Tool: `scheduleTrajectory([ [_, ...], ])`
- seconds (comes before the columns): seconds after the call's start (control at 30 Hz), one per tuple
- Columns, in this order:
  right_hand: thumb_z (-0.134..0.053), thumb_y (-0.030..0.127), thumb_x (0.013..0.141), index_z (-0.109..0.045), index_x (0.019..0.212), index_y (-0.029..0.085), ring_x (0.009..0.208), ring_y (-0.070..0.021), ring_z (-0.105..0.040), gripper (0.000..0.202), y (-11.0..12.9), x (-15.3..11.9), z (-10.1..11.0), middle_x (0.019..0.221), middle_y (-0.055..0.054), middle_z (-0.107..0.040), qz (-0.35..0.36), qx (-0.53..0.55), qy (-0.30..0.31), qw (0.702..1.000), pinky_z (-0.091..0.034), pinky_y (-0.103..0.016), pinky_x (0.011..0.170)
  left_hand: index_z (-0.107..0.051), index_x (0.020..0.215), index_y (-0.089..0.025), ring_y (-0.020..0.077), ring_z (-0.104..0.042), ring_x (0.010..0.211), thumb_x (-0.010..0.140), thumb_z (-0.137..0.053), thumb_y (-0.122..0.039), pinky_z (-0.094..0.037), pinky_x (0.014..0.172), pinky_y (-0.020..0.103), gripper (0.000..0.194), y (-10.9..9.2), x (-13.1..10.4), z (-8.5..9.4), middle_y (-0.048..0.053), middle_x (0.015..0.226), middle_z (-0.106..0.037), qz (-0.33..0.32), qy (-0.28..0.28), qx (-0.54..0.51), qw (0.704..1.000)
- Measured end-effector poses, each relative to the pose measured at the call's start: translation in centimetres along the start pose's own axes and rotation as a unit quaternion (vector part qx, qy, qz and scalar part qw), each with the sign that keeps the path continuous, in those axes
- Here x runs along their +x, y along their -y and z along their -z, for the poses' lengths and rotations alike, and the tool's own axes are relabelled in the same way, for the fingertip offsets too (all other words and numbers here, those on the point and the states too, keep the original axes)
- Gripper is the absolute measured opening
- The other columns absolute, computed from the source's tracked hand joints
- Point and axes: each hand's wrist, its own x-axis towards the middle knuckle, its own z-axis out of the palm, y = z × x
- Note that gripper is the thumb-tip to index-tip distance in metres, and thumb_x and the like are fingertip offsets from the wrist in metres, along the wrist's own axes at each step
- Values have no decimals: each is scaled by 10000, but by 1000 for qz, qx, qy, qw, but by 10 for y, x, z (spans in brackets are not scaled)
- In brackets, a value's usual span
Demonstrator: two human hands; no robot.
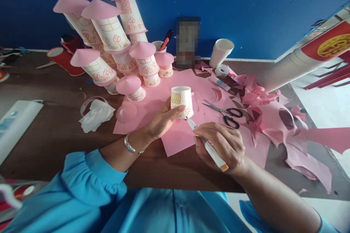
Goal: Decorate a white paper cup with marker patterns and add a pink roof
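In the head view my left hand [164, 118] is wrapped round a white paper cup [186, 98] and holds it above pink paper [179, 140]. The cup bears a yellow lattice drawing and reddish flowers near its lower edge. A white marker pen [209, 145] with an orange end is gripped in my right hand [222, 145], its tip at or very near the bottom of the cup. Black-handled scissors [225, 113] lie partly open just beyond my right hand. The cup's far side is hidden.
Several paper-cup towers with pink cone roofs [101, 9] stand at the back left. Pink paper scraps [273, 116] and a long stack of cups [292, 65] lie right. Crumpled white tissue [97, 114] sits left, a tape roll [222, 70] and an upright cup [222, 52] near the blue wall.
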Motion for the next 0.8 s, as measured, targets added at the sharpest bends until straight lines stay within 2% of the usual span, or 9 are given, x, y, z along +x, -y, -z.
scheduleTrajectory([
  [0.3, -608, 32, 944, -614, 1056, 185, 659, -156, -739, 190, 0, -1, -2, 783, -26, -764, -3, -3, 7, 1000, -631, -275, 612, -734, 1212, -221, 204, -641, 987, 946, -802, -463, -537, 866, 329, 366, -1, -1, 1, 65, 1110, -717, -11, 13, -8, 1000],
  [0.43, -610, 32, 934, -619, 1037, 179, 644, -157, -735, 180, 0, -1, -1, 762, -22, -744, -7, 3, 4, 1000, -623, -267, 597, -742, 1196, -207, 196, -629, 941, 936, -807, -467, -530, 829, 325, 374, -2, 0, -1, 63, 1058, -710, -15, 12, -8, 1000],
  [0.57, -630, 17, 910, -633, 1036, 160, 632, -157, -734, 192, 1, -1, 2, 758, -26, -736, -4, 15, -11, 1000, -628, -261, 584, -755, 1101, -194, 206, -642, 942, 927, -805, -486, -536, 805, 331, 344, -2, 2, -1, 80, 1074, -731, -17, 20, -25, 999],
  [0.67, -635, 23, 904, -639, 1044, 168, 627, -157, -731, 202, 2, 0, 4, 762, -22, -739, 1, 15, -17, 1000, -629, -265, 566, -742, 1128, -211, 241, -678, 1008, 928, -792, -499, -556, 781, 335, 354, -2, 3, 0, 94, 1129, -757, -10, 10, -45, 999],
  [0.8, -632, 29, 913, -635, 1060, 184, 635, -151, -728, 214, 3, 1, 6, 768, -14, -734, -3, 17, -21, 1000, -635, -264, 577, -718, 1244, -221, 274, -714, 1077, 917, -770, -488, -592, 839, 377, 425, -5, 3, 0, 108, 1226, -768, 11, 2, -76, 997],
])
